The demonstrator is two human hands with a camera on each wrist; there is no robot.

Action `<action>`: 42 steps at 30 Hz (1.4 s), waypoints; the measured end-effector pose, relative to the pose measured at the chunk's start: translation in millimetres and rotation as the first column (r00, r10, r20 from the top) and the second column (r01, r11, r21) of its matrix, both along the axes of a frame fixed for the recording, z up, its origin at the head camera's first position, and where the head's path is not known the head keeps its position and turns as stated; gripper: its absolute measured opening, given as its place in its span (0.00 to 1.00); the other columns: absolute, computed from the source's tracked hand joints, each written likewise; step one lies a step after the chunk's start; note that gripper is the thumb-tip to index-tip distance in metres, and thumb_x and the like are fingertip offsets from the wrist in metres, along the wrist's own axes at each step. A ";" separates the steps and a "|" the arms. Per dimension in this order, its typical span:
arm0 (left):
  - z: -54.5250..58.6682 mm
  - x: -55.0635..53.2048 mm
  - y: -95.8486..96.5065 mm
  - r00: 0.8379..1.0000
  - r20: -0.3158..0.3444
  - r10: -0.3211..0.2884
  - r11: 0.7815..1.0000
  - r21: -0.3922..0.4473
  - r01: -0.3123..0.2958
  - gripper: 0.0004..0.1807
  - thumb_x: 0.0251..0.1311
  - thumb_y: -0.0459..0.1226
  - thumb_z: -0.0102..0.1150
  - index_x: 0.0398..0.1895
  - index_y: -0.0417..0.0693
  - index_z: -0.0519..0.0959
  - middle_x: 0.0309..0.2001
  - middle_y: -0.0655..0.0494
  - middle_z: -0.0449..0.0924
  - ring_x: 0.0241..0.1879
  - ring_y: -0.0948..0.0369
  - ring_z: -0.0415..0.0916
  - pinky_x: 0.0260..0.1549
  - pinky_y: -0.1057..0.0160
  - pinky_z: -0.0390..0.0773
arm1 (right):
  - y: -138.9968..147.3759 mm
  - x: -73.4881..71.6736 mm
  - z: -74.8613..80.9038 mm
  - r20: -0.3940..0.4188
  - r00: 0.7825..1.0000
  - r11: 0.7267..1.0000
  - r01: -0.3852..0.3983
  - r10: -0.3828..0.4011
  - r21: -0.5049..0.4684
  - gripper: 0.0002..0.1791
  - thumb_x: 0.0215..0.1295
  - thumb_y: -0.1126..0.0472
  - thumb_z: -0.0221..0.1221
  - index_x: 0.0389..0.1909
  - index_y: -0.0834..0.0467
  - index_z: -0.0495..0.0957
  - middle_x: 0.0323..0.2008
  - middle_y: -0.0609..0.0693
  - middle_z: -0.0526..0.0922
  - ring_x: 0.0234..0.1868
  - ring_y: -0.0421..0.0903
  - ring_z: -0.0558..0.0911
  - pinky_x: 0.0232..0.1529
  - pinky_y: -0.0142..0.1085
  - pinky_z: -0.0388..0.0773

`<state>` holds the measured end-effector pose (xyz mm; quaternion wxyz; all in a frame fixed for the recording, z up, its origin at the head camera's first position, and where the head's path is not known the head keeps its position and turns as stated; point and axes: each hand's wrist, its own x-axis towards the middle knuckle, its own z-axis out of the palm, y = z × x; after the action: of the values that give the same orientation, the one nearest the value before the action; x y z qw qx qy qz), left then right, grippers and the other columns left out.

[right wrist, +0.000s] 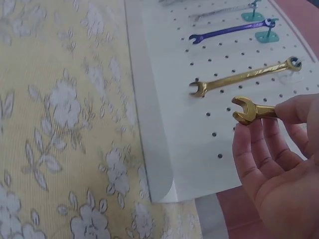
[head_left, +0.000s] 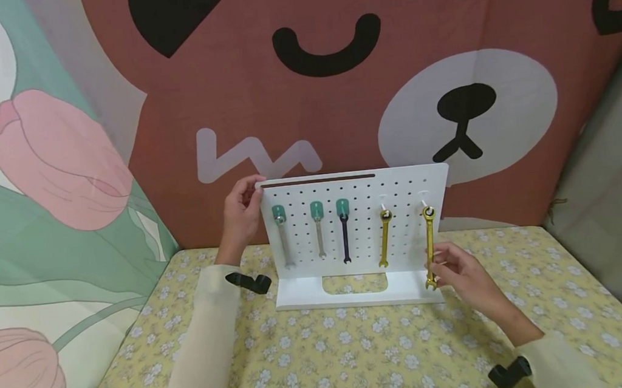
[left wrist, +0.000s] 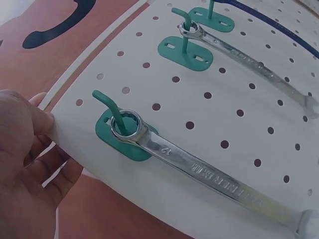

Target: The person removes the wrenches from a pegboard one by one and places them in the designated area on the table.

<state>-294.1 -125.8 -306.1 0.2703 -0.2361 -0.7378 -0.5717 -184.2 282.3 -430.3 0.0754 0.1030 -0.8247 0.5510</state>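
Observation:
A white pegboard (head_left: 366, 232) stands upright on its base. My left hand (head_left: 242, 214) grips its upper left corner, thumb in front and fingers behind. My right hand (head_left: 462, 276) pinches a gold wrench (head_left: 430, 242) near its lower, open end, at the board's right side. That wrench's ring end is at a clear hook (head_left: 423, 200); whether it hangs on it is hard to tell. To its left hangs a second gold wrench (head_left: 385, 237), then a dark blue wrench (head_left: 346, 240) and two silver ones, the outermost silver wrench (left wrist: 184, 162) nearest my left hand.
Green hooks (head_left: 316, 210) carry the silver and blue wrenches. The board's base (head_left: 302, 295) has a cutout and rests on a yellow floral tablecloth (head_left: 324, 357). Behind stands a brown bear-print cloth (head_left: 337, 113), with a tulip-print cloth (head_left: 61, 159) at left.

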 end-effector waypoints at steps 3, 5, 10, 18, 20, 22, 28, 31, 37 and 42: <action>0.1 0.1 -0.9 1.000 0.018 -0.003 1.000 0.001 0.003 0.13 0.74 0.23 0.50 0.57 0.26 0.77 0.48 0.30 0.77 0.40 0.40 0.74 0.35 0.69 0.70 | -1.1 4.0 4.0 0.021 1.000 0.999 -0.004 0.004 -0.033 0.23 0.80 0.61 0.55 0.69 0.66 0.65 0.49 0.65 0.79 0.43 0.43 0.83 0.39 0.43 0.84; -0.2 -0.1 -1.6 1.000 0.024 -0.002 1.000 0.003 0.002 0.13 0.74 0.23 0.50 0.57 0.26 0.77 0.48 0.30 0.77 0.40 0.39 0.73 0.35 0.69 0.71 | -2.2 6.7 7.4 0.038 0.999 0.998 -0.006 0.009 -0.061 0.24 0.80 0.60 0.55 0.70 0.65 0.64 0.50 0.66 0.78 0.43 0.44 0.83 0.39 0.43 0.84; -0.9 -0.7 -2.6 1.000 0.023 -0.012 1.000 0.013 0.012 0.13 0.74 0.23 0.50 0.57 0.25 0.77 0.47 0.30 0.77 0.38 0.36 0.73 0.33 0.70 0.70 | -3.4 11.4 14.2 0.100 0.995 0.992 0.002 0.011 -0.125 0.27 0.79 0.58 0.57 0.71 0.64 0.63 0.50 0.61 0.79 0.44 0.44 0.83 0.40 0.43 0.84; -1.1 -1.6 -2.5 0.999 0.038 -0.014 1.000 0.014 0.014 0.13 0.75 0.24 0.50 0.58 0.26 0.77 0.47 0.30 0.77 0.39 0.36 0.73 0.33 0.70 0.70 | -2.5 17.0 19.8 0.147 0.989 0.979 0.000 0.031 -0.203 0.26 0.78 0.58 0.58 0.69 0.63 0.65 0.48 0.53 0.78 0.45 0.44 0.82 0.40 0.42 0.83; -1.3 -2.0 -2.6 0.999 0.041 -0.013 1.000 0.015 0.013 0.14 0.75 0.24 0.50 0.58 0.26 0.77 0.47 0.30 0.77 0.40 0.36 0.73 0.33 0.70 0.70 | -3.2 18.3 21.2 0.156 0.987 0.977 -0.001 0.035 -0.215 0.25 0.78 0.58 0.58 0.69 0.63 0.65 0.48 0.54 0.79 0.44 0.45 0.82 0.39 0.43 0.83; -1.3 -1.9 -2.8 0.999 0.042 -0.013 1.000 0.014 0.012 0.14 0.75 0.24 0.50 0.58 0.26 0.77 0.47 0.30 0.77 0.40 0.36 0.73 0.34 0.70 0.70 | -4.0 19.9 22.8 0.162 0.986 0.975 -0.001 0.038 -0.222 0.25 0.78 0.58 0.58 0.68 0.63 0.66 0.48 0.54 0.79 0.43 0.45 0.82 0.39 0.43 0.83; -0.4 -0.4 -3.0 0.999 0.042 -0.013 1.000 0.007 0.013 0.14 0.75 0.24 0.51 0.58 0.26 0.77 0.47 0.30 0.77 0.39 0.35 0.73 0.32 0.70 0.70 | -4.6 23.4 29.3 0.161 0.986 0.969 -0.008 0.050 -0.248 0.23 0.78 0.59 0.58 0.67 0.63 0.66 0.48 0.52 0.79 0.43 0.45 0.82 0.37 0.42 0.83; -0.4 0.1 -3.2 0.999 0.033 -0.014 1.000 0.008 0.013 0.13 0.74 0.24 0.51 0.57 0.26 0.77 0.46 0.29 0.77 0.38 0.35 0.72 0.32 0.70 0.69 | -3.9 23.5 33.0 0.156 0.985 0.965 -0.025 0.068 -0.261 0.22 0.78 0.60 0.58 0.66 0.63 0.68 0.48 0.51 0.79 0.43 0.45 0.82 0.37 0.41 0.83; -1.2 0.3 -3.4 0.999 0.052 -0.009 1.000 -0.006 0.009 0.14 0.75 0.24 0.51 0.58 0.27 0.77 0.46 0.30 0.77 0.39 0.34 0.72 0.32 0.70 0.69 | -1.5 24.0 40.6 0.155 0.984 0.966 -0.046 0.087 -0.253 0.19 0.77 0.62 0.59 0.63 0.64 0.70 0.48 0.50 0.80 0.43 0.46 0.82 0.35 0.42 0.83; -1.5 -0.8 -3.9 0.999 0.054 -0.011 1.000 -0.014 0.011 0.14 0.76 0.25 0.50 0.59 0.28 0.77 0.46 0.30 0.77 0.38 0.36 0.71 0.32 0.70 0.69 | 3.0 24.6 48.4 0.126 0.988 0.966 -0.051 0.086 -0.254 0.19 0.77 0.64 0.58 0.63 0.64 0.71 0.47 0.50 0.80 0.41 0.44 0.82 0.33 0.40 0.83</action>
<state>-294.9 -129.7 -307.6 0.2456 -0.2267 -0.7476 -0.5739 -159.5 285.3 -381.8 0.0122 0.0833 -0.7479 0.6585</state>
